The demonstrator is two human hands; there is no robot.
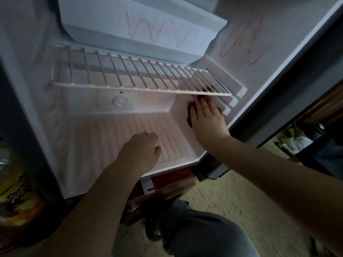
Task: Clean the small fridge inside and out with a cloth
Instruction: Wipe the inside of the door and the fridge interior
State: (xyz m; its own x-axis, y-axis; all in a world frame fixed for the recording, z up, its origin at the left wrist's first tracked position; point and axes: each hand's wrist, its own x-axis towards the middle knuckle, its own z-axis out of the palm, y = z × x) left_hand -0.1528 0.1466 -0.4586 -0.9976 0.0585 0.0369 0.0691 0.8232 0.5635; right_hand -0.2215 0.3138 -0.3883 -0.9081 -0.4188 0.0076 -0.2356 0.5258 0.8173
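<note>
The right fingers (203,105) lay straight and spread, pressing a dark brown cloth (189,115) flat against the inner side wall of the small fridge (89,127), at about 3 o'clock in the view. The cloth showed at the fingertips and along the thumb side of the right hand (207,117), just under the near corner of the white wire shelf (130,75). The left fingers (148,135) were loosely bent and held nothing, and the left hand (141,151) rested on the ribbed fridge bottom toward 7 o'clock, well apart from the cloth. A round dial (120,101) sat on the back wall near 10 o'clock, and red scribbles (157,32) marked the panel at 12 o'clock and the wall at 1 o'clock.
</note>
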